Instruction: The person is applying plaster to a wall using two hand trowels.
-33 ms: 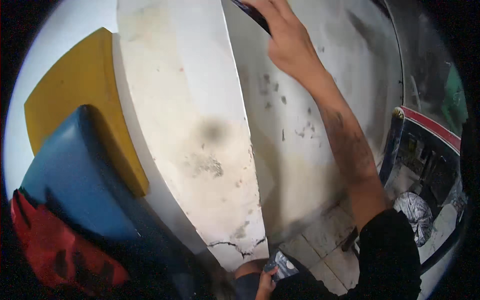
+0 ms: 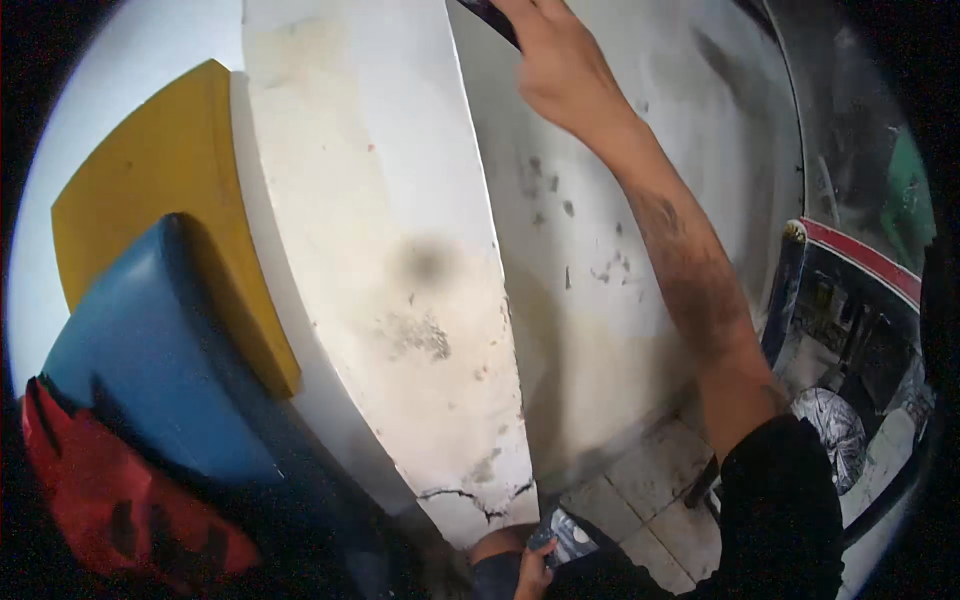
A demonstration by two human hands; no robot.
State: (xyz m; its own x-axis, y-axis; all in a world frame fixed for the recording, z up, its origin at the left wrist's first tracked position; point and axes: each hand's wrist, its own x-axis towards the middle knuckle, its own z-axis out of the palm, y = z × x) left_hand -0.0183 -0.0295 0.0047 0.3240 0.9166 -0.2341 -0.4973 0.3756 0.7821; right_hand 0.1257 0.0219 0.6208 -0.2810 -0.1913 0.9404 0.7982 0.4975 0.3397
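My right arm reaches up to the top of the view. There my right hand is closed on a dark, flat thing with a straight edge, held close to the corner of a white pillar. Most of that thing is cut off by the frame, so its kind is unclear. Low in the middle, in front of my leg, my left hand grips a small grey flat piece with whitish smears. The pillar's face is stained and scuffed, with a dark crack near its foot.
A yellow panel, a blue padded backrest and a red cloth stand at left. Behind the pillar is a spotted pale wall. At right are a red-edged dark chair, a silvery round bundle and tiled floor.
My right hand, with the dark flat thing, has shifted slightly left. My left hand stays almost where it was, still gripping the grey piece.
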